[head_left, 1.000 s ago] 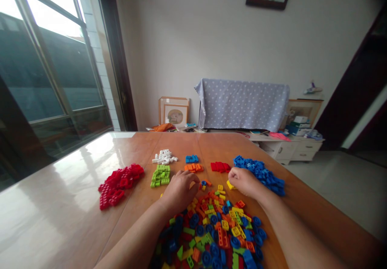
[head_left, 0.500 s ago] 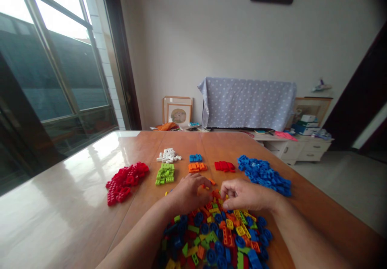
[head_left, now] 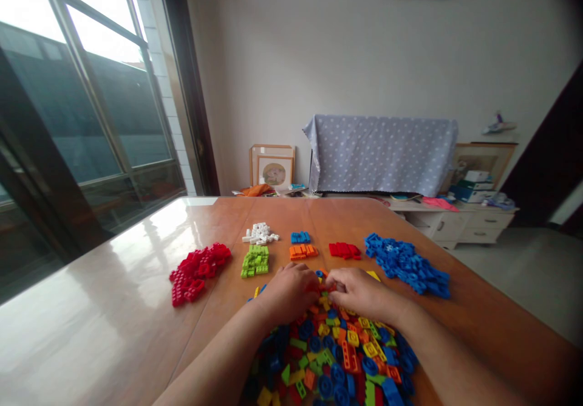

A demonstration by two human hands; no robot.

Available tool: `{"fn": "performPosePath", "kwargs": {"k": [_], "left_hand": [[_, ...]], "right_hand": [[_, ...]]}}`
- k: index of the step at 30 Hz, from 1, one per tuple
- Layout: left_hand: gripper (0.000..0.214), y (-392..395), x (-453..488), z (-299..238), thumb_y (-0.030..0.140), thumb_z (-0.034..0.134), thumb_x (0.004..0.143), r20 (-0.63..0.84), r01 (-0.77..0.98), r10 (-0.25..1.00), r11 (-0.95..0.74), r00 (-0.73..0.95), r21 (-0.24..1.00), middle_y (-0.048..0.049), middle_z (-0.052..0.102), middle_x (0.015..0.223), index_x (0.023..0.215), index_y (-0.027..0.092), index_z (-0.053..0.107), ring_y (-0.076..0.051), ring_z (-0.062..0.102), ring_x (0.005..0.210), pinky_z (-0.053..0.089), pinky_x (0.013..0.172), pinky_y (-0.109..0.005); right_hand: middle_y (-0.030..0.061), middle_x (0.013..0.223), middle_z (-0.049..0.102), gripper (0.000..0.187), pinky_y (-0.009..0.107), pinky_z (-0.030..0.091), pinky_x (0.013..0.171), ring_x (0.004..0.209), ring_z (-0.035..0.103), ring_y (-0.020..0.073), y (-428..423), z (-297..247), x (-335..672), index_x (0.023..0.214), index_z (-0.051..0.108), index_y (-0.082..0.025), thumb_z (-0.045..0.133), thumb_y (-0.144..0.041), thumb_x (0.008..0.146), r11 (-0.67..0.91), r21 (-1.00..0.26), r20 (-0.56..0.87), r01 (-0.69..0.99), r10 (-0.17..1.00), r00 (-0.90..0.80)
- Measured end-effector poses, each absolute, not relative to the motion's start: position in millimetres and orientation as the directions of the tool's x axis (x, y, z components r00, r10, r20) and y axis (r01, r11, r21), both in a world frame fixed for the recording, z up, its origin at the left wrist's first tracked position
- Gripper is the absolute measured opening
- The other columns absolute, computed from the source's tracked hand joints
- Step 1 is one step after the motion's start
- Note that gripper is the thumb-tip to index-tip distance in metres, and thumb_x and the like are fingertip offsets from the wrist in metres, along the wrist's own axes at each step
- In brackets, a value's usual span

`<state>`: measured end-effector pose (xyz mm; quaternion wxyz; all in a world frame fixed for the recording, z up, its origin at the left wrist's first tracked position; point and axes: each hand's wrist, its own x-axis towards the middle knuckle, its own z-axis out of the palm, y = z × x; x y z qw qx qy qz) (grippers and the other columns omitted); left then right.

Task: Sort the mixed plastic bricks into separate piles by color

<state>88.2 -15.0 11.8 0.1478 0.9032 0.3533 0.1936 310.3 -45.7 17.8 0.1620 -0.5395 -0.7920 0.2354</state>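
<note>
At the far edge of a mixed pile of toy building bricks (head_left: 334, 357), my two hands are close together. My left hand (head_left: 291, 290) is closed, its fingers curled down; whatever they grip is hidden. Facing it, my right hand (head_left: 357, 290) is closed too, thumb and fingers bent inward. Reddish-orange bits show between the fingertips, but I cannot make out what is held. The pile under them mixes yellow, green, orange, red and blue pieces, several of them round and dark blue.
Sorted groups lie beyond: red bricks (head_left: 200, 272), white bricks (head_left: 260, 233), lime green bricks (head_left: 255, 261), small blue bricks (head_left: 300, 237), orange bricks (head_left: 303, 251), flat red bricks (head_left: 345, 251) and a blue heap (head_left: 405, 263). The wooden table (head_left: 237, 211) faces a low cabinet (head_left: 483, 223).
My hands have drawn closer together at the pile's far edge, and their fingers have curled in more. The view has shifted slightly.
</note>
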Motion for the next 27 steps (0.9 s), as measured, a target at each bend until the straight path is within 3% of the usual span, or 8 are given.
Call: {"fn": "performPosePath", "kwargs": {"k": [5,11,15,20,23,27], "left_hand": [[0.021,-12.7,84.6,13.8,0.017,0.056,0.085,0.261,0.623,0.738,-0.668,0.622,0.407,-0.0062,0.068,0.101,0.1,0.023,0.069,-0.021,0.061,0.095,0.047,0.084,-0.029],[0.019,-15.2,85.7,18.7,0.014,0.054,0.083,0.281,0.613,0.734,-0.675,0.619,0.411,-0.0057,0.067,0.099,0.095,0.021,0.067,-0.021,0.06,0.094,0.047,0.082,-0.028],[0.019,-17.6,88.1,18.0,0.015,0.059,0.081,0.291,0.596,0.72,-0.688,0.63,0.414,-0.0043,0.067,0.098,0.096,0.022,0.068,-0.02,0.059,0.095,0.046,0.084,-0.028],[0.015,-20.9,89.9,20.2,0.035,0.066,0.085,0.309,0.58,0.699,-0.711,0.645,0.396,-0.0026,0.067,0.096,0.097,0.025,0.069,-0.022,0.059,0.096,0.044,0.082,-0.03],[0.008,-22.2,90.5,22.6,0.03,0.063,0.087,0.316,0.576,0.697,-0.713,0.644,0.4,-0.0019,0.067,0.092,0.09,0.025,0.069,-0.02,0.058,0.094,0.043,0.081,-0.029],[0.009,-25.5,91.2,28.3,0.024,0.059,0.09,0.348,0.545,0.683,-0.726,0.642,0.42,-0.0023,0.066,0.091,0.09,0.024,0.069,-0.019,0.057,0.093,0.042,0.081,-0.029]], "right_hand": [[-0.0001,0.079,0.064,0.013,0.023,0.033,0.064,0.075,0.056,0.0146,-42.0,18.5,312.6,0.088,0.068,-0.02,0.057,-0.017,0.081,0.371,-0.487,0.132,0.791,0.926,-0.353],[-0.0025,0.077,0.062,0.016,0.023,0.029,0.06,0.069,0.055,0.0132,-48.4,21.7,310.0,0.093,0.067,-0.023,0.06,-0.019,0.078,0.4,-0.421,0.103,0.814,0.913,-0.395],[-0.0018,0.078,0.061,0.005,0.024,0.027,0.06,0.071,0.055,0.0132,-49.1,21.5,306.3,0.082,0.065,-0.021,0.061,-0.02,0.079,0.396,-0.395,0.116,0.829,0.917,-0.382],[-0.0019,0.074,0.058,0.005,0.023,0.032,0.059,0.068,0.054,0.0125,-45.7,18.7,305.0,0.078,0.062,-0.019,0.058,-0.019,0.081,0.382,-0.547,0.149,0.745,0.92,-0.362],[-0.0026,0.071,0.057,0.006,0.022,0.034,0.057,0.066,0.053,0.0122,-45.0,17.9,305.4,0.079,0.062,-0.019,0.061,-0.024,0.082,0.329,-0.671,0.107,0.665,0.93,-0.353],[-0.0039,0.064,0.055,0.023,0.021,0.034,0.054,0.06,0.05,0.0112,-46.6,22.0,308.6,0.083,0.062,-0.018,0.058,-0.039,0.089,0.137,-0.825,-0.064,0.548,0.942,-0.331]]}}
